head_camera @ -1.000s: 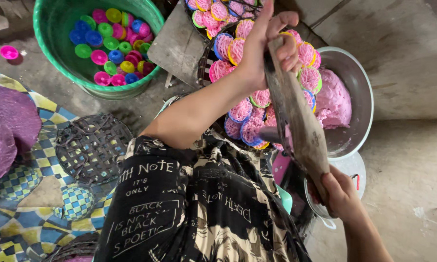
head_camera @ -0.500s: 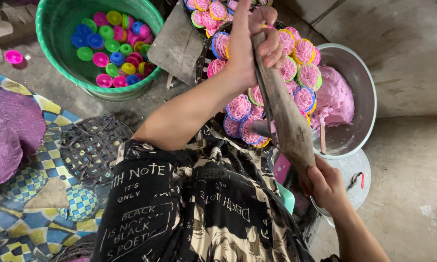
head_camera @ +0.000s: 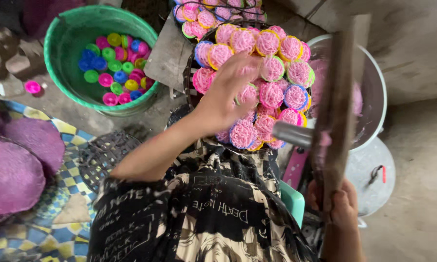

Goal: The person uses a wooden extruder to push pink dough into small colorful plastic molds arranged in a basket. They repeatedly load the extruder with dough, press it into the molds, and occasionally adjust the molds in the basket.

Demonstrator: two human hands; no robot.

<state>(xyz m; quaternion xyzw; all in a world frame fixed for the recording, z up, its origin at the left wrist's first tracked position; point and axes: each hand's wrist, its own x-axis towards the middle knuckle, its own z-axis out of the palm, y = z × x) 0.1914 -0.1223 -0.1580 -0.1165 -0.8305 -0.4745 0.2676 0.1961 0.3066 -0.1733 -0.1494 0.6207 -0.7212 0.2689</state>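
My left hand hovers, blurred, over a round dark woven tray with fingers apart and nothing in it. The tray is packed with pink noodle nests sitting in small coloured ring moulds. My right hand grips the lower end of a long wooden press, which stands nearly upright at the tray's right side. A metal cylinder sticks out of the press towards the tray.
A green tub holding several coloured moulds stands at the upper left. A metal bowl with pink dough sits behind the press, above a white lid. Purple mounds and a black woven tray lie on a checked mat.
My left hand has let go of the press's top end and dropped onto the tray of nests. The press has swung upright to the right, held by my right hand alone.
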